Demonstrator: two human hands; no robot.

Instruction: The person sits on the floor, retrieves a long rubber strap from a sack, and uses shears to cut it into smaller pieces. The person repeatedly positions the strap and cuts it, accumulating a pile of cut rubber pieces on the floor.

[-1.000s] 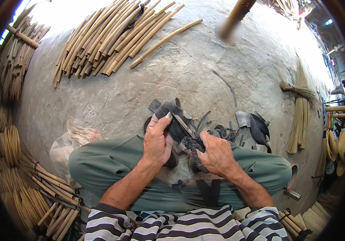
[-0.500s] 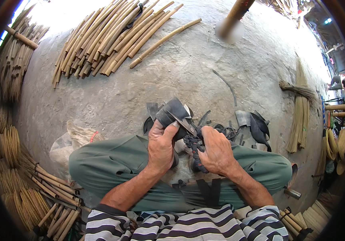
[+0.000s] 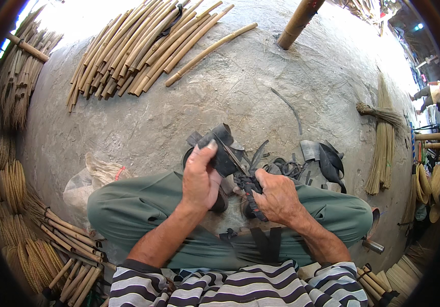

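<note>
My left hand [image 3: 198,176] is closed on a piece of black rubber [image 3: 222,159], its thumb lying on top. Closed round the wrapped black handles of a pair of scissors [image 3: 247,184] is my right hand [image 3: 276,195]. The narrow metal blades reach up and left against the rubber, and appear to be cutting into it. More dark rubber pieces lie just past my left fingers. Black strips and scraps [image 3: 287,166] are scattered on the ground beyond my right hand.
Bamboo poles [image 3: 143,48] lie in a stack ahead, with a bamboo post [image 3: 298,25] right of them. Curved black rubber pieces [image 3: 327,158] sit by my right knee. A straw bundle [image 3: 382,138] is farther right. Coiled cane [image 3: 13,184] and a pale sack [image 3: 97,176] are at left.
The rubber has turned in my left hand, whose thumb now lies higher on it. The scissor blades look closer together and point more steeply up along the rubber.
</note>
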